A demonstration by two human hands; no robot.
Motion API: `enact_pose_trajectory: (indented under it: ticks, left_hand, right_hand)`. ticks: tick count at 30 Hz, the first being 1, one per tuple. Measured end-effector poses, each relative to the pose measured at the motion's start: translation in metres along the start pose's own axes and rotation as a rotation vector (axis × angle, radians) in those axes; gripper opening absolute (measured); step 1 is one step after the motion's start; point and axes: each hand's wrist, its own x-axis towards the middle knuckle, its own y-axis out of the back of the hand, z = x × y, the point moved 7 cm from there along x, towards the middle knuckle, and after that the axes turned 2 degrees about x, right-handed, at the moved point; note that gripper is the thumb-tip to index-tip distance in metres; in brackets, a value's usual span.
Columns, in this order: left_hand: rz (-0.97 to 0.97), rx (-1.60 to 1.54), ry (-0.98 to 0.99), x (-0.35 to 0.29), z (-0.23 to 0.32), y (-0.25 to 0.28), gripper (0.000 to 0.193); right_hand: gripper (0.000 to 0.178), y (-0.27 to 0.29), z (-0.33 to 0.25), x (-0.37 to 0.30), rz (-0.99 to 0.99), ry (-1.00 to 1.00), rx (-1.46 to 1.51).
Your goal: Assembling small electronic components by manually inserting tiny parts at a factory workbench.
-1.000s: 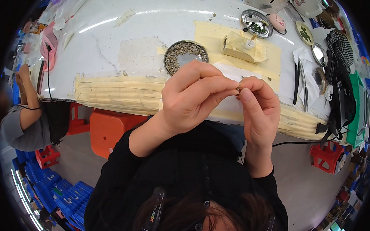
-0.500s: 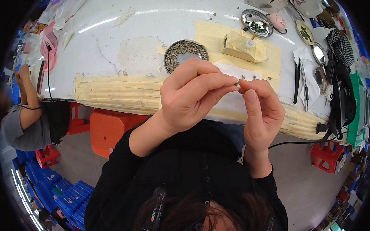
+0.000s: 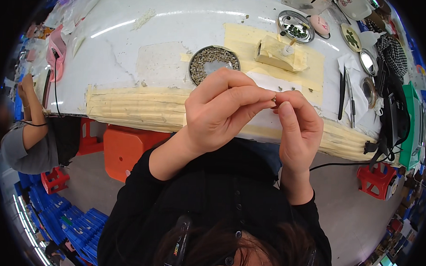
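My left hand (image 3: 221, 107) is closed in a pinch, thumb and index tip together on a tiny brownish metallic piece (image 3: 273, 100). Its exact kind is too small to make out. From the other side my right hand (image 3: 301, 124) meets it, index tip against the piece, thumb tip just below and the other fingers curled. Beyond the left hand stands a round dish (image 3: 191, 66) holding many small metallic pieces like it, partly hidden by my knuckles. A few more small pieces (image 3: 293, 89) lie in a row on white paper (image 3: 266, 81) behind my fingertips.
Behind the paper sits a tape-covered block (image 3: 276, 54). Farther right are a metal plate (image 3: 304, 38) with dark green bits, tweezers (image 3: 341, 95), a black bag (image 3: 396, 111) and a green tray (image 3: 410, 140). An orange stool (image 3: 123, 148) and a co-worker's arm (image 3: 33, 119) are at left.
The right hand has shifted slightly left, its thumb closer to the left fingertips. The tiny piece has turned or sunk a little between the fingers. The left hand has barely moved.
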Motion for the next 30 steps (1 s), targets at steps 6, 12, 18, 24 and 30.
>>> enact_pose_trajectory:
  ticks: [6,12,18,24,30]
  left_hand:
    - [0.001,-0.008,0.003,0.000,-0.001,-0.001,0.020]
    - [-0.001,-0.005,0.007,0.000,-0.001,0.000,0.021]
    - [0.005,-0.008,-0.005,-0.001,-0.001,-0.001,0.022]
    - [0.003,-0.019,-0.022,-0.001,-0.002,-0.002,0.024]
    - [-0.006,-0.041,-0.007,-0.001,-0.002,-0.004,0.024]
  right_hand:
    - [0.016,-0.003,-0.001,-0.001,-0.006,0.001,0.042]
    - [0.016,0.000,-0.002,0.001,0.003,0.021,-0.015]
    - [0.014,0.002,-0.004,0.001,0.012,0.051,-0.018]
    - [0.015,-0.003,0.006,-0.001,0.018,-0.146,0.258]
    - [0.014,-0.001,0.013,-0.001,0.012,-0.229,0.313]
